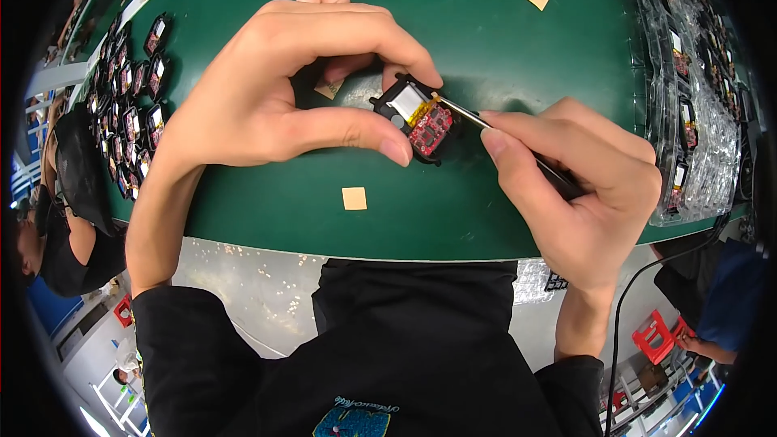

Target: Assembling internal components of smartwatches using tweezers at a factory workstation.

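Between the thumb and fingers of my left hand (283,81) is a small black device housing (380,105), held tilted above the green table. Inside it sit a silver battery cell (406,102), a strip of yellow tape and a red circuit board (431,131). My right hand (579,174) grips dark tweezers (469,115) like a pen. Their fine metal tip touches or nearly touches the housing's upper right edge, beside the yellow tape. The exact contact at the tip is too small to make out.
Many similar device housings (129,121) lie at the table's left. Clear plastic trays (688,97) with more units stack along the right edge. Pale square papers (354,198) lie on the green table (486,24). A black cable (619,316) hangs at right. Other people sit on both sides.
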The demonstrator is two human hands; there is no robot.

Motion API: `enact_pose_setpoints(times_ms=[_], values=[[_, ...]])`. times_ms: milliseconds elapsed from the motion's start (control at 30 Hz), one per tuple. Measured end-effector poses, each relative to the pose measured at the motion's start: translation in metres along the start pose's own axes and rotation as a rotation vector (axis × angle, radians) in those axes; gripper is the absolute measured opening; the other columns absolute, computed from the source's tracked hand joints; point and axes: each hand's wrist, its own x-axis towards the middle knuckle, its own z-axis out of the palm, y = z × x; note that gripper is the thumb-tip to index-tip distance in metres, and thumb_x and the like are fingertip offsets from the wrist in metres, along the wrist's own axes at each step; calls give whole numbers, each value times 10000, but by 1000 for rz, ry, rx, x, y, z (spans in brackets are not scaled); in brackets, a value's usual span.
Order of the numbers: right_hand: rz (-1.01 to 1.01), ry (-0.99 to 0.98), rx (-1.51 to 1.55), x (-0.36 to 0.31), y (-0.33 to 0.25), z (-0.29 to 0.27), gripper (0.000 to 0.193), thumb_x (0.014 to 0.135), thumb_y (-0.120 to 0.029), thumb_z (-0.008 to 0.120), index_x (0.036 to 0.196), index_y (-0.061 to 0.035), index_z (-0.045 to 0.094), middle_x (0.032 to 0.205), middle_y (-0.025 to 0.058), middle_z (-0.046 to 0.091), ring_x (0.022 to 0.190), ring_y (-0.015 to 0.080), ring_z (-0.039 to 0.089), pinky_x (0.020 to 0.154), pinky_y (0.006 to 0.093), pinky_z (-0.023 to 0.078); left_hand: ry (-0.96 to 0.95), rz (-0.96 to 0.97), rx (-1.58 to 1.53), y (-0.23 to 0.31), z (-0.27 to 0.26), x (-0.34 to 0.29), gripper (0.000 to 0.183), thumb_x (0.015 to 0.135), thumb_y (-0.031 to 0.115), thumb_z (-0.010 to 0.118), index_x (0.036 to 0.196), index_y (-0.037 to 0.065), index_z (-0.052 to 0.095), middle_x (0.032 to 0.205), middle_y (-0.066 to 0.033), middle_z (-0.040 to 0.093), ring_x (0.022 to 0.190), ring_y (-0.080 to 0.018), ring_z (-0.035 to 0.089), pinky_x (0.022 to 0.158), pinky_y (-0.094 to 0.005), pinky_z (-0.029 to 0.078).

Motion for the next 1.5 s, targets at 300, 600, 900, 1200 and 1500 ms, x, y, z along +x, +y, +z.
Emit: enact_pose_setpoints(times_ms=[300,600,900,1200,1500], values=[[-21,-18,-17,0,1,1,211,828,121,831,1014,28,864,694,25,654,592,72,556,545,246,364,-16,18,33,3,0,3,664,679,425,1005,1176,21,830,960,-19,768,759,-140,559,746,-310,386],[-52,-6,-37,0,1,3,217,813,107,843,1010,22,865,695,32,663,572,78,551,529,252,366,-29,54,79,3,-2,2,586,715,397,1000,1143,29,839,1001,-35,807,850,-161,665,724,-300,425],[-46,16,-7,-3,1,4,188,816,108,836,985,28,858,696,38,670,565,81,557,517,253,371,-18,52,65,4,0,1,556,718,354,1008,1138,29,842,958,-28,784,827,-160,644,714,-301,418],[-79,35,-18,-2,0,6,158,808,85,841,955,27,842,671,39,652,527,103,549,496,269,373,-7,60,45,3,-1,0,555,701,314,1022,1145,36,839,955,-19,776,823,-165,628,745,-307,410],[24,273,62,-4,-2,-2,122,833,51,841,954,39,834,654,65,627,505,103,532,481,289,373,67,144,196,15,2,8,581,692,243,1043,1184,29,820,884,-30,711,792,-203,663,834,-360,483]])
